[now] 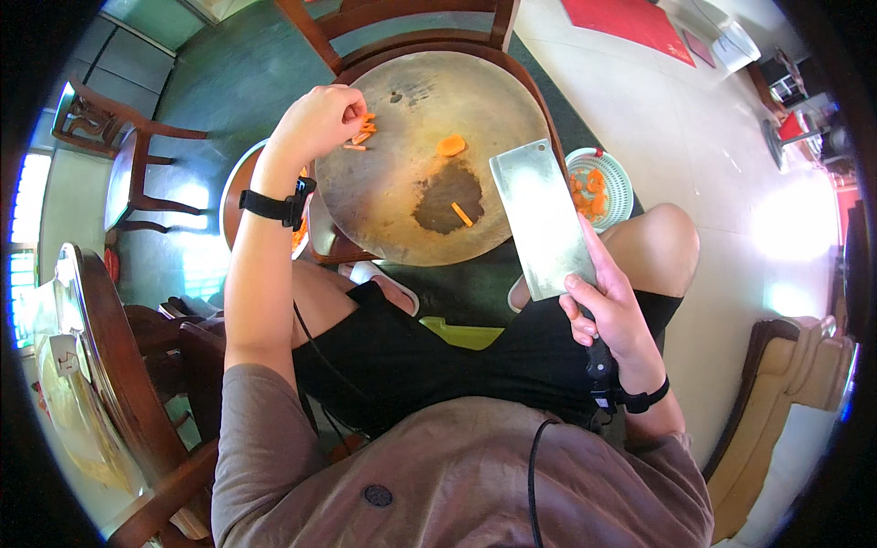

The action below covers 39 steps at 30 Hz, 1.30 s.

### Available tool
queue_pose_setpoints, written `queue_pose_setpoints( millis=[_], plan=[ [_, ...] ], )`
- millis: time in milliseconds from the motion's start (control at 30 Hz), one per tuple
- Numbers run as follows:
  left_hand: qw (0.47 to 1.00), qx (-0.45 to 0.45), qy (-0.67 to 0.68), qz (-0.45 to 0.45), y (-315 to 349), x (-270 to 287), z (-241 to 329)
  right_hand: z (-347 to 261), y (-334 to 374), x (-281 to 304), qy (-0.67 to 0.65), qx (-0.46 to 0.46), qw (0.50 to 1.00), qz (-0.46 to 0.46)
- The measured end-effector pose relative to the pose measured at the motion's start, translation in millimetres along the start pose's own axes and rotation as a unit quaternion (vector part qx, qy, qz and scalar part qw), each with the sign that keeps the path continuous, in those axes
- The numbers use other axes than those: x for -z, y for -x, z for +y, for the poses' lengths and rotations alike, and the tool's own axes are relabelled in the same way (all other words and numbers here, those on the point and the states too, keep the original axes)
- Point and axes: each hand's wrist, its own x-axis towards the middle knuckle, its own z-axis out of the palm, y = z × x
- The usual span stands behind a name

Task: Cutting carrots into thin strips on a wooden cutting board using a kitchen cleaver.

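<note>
A round, worn chopping board (365, 210) rests on a wooden chair in front of me. At its far left edge my left hand (320, 119) is closed, its fingertips around a few carrot sticks (365, 128). Part of that grip is hidden. My right hand (610, 306) grips a broad cleaver (544, 219), its blade raised over the board's right edge. A carrot slice (451, 145) lies near the board's middle. Closer to me, a single carrot strip (461, 215) sits on a dark wet patch.
Right of the board stands a pale green strainer basket (623, 189) with carrot pieces. A basin (239, 196), partly behind my left arm, also has some orange pieces. Something light green (466, 336) lies on the floor between my legs. A wooden chair (137, 164) is farther left.
</note>
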Motion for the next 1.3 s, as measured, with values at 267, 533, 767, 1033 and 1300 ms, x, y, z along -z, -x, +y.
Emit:
queue_pose_setpoints(
  millis=[267, 533, 767, 1033, 1300],
  plan=[
    [0.996, -0.073, 0.012, 0.040, 20.3, 6.5, 21.0, 13.5, -4.0, -6.0, 0.169, 0.079, 0.982, 0.034],
    [0.947, -0.207, -0.013, -0.244, 103.5, -10.7, 159.7, 10.0, 5.0, -23.1, 0.389, 0.199, 0.899, 0.036],
    [0.943, -0.283, -0.156, -0.084, 128.3, -49.7, 152.5, 10.6, 1.3, -31.6, 0.442, 0.233, 0.866, 0.002],
    [0.952, -0.244, -0.156, -0.100, 128.0, -55.4, 149.7, 12.4, 1.0, -32.0, 0.470, 0.209, 0.858, -0.010],
    [0.953, -0.246, -0.144, -0.105, 125.0, -51.4, 148.6, 10.9, 0.6, -33.8, 0.500, 0.211, 0.840, -0.017]
  ],
)
